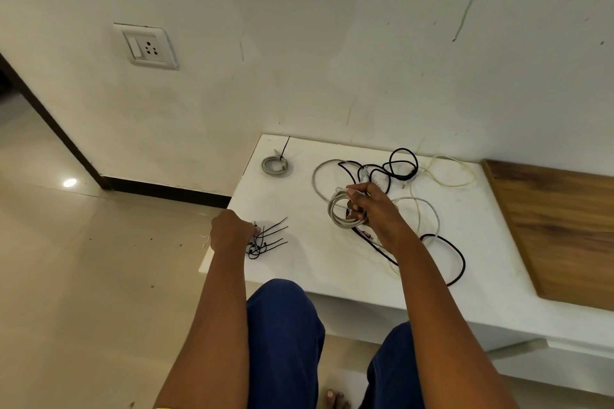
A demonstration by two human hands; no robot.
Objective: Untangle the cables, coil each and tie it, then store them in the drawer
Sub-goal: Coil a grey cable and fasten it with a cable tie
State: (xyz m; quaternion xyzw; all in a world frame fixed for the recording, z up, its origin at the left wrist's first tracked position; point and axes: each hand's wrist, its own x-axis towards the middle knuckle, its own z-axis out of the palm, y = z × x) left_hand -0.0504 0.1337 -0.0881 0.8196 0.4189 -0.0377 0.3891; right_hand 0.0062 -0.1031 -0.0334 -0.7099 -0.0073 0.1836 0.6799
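Right hand [372, 209] fingers curled round grey coiled cable [342, 212], held just above white tabletop [299, 276]. Left hand [231, 232] fingertips pinching at black zip ties [267, 241] near table's left edge. Tangled black and white cables [392, 169] just beyond right fingers, trailing under right forearm. Tied grey coil [275, 165] well beyond left fingers, by wall. Wood panel [564, 229] far right.

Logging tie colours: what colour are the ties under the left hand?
Black ties, at the left hand; head view.
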